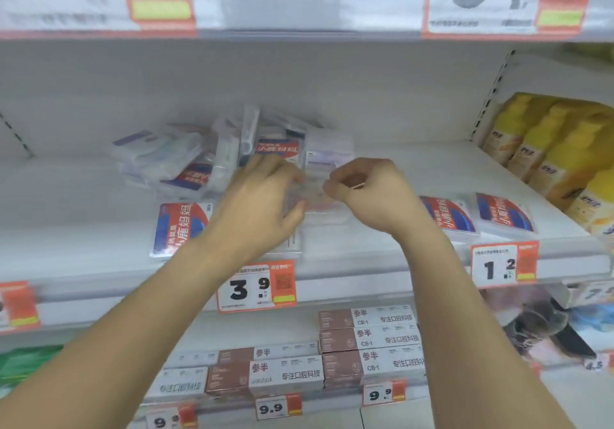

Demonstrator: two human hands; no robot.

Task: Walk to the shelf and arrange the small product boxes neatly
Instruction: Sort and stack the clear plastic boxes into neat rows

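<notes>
Several small clear plastic product boxes with red and blue labels lie on the white middle shelf (83, 242). A jumbled heap of boxes (186, 159) sits at the back. One box (181, 227) lies flat at the front left, and two more boxes (447, 217) (503, 214) lie flat to the right. Between my hands is a clear box (315, 206), blurred. My left hand (262, 202) has its fingers spread around the box's left side. My right hand (368, 192) pinches its right edge with curled fingers.
Yellow and orange cartons (558, 156) stand at the shelf's right end. Price tags 3.9 (255, 287) and 1.2 (503, 264) hang on the shelf's front rail. Stacked brown-and-white boxes (368, 342) fill the shelf below. Another shelf edge runs overhead.
</notes>
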